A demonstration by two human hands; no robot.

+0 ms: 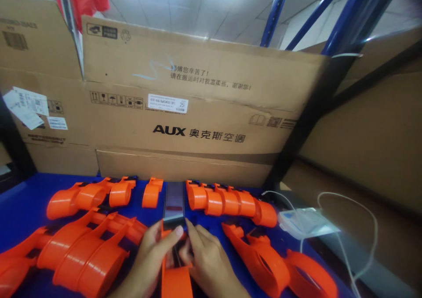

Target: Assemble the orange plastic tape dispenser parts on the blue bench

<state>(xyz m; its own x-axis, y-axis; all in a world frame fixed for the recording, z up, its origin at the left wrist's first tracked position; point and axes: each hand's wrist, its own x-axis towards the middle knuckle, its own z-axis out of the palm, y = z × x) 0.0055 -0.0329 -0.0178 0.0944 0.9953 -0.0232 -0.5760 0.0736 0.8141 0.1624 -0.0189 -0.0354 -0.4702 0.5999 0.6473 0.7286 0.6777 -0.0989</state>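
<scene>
While both hands close on it, the orange plastic tape holder (pixel 176 277) sits upright.
Left hand (pixel 154 254) and right hand (pixel 207 263) grip it tight; its bottom is cut off.

Rows of orange plastic dispenser shells (pixel 82 249) crowd the blue table's (pixel 23 201) left and far edges; bare surface remains at its left corner.

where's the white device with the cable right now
In the head view, the white device lies at the right edge of the blue table, just right of the back row of orange parts.
</scene>
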